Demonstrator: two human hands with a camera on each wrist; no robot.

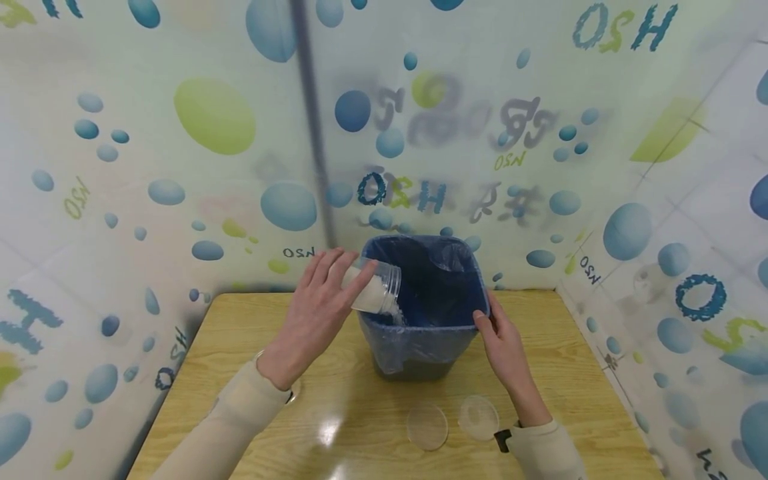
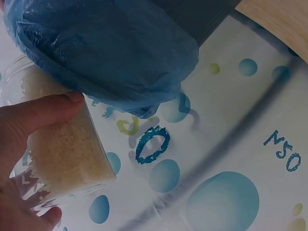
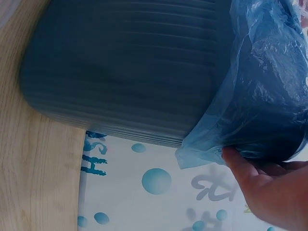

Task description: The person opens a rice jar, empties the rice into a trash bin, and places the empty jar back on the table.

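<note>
My left hand [image 1: 321,307] grips a clear jar [image 1: 375,288] filled with white grains that look like rice. The jar lies tilted over the near left rim of a trash can [image 1: 414,370], its mouth pointing inward, and some grains spill out at the lip. In the left wrist view, the thumb and fingers wrap the jar [image 2: 72,144], still largely full. A blue plastic bag [image 2: 110,57] lines the can and folds over its rim. My right hand [image 1: 504,343] holds the can's right rim, thumb on the bag [image 3: 260,96]; part of its fingers is hidden behind the rim.
The can stands on a wooden table [image 1: 228,347] near its back edge. Two clear round discs, a flat one [image 1: 427,427] and a lid-like one [image 1: 479,418], lie in front of it. Another clear item is mostly hidden under the left wrist. Patterned sheeting [image 1: 216,117] surrounds the table.
</note>
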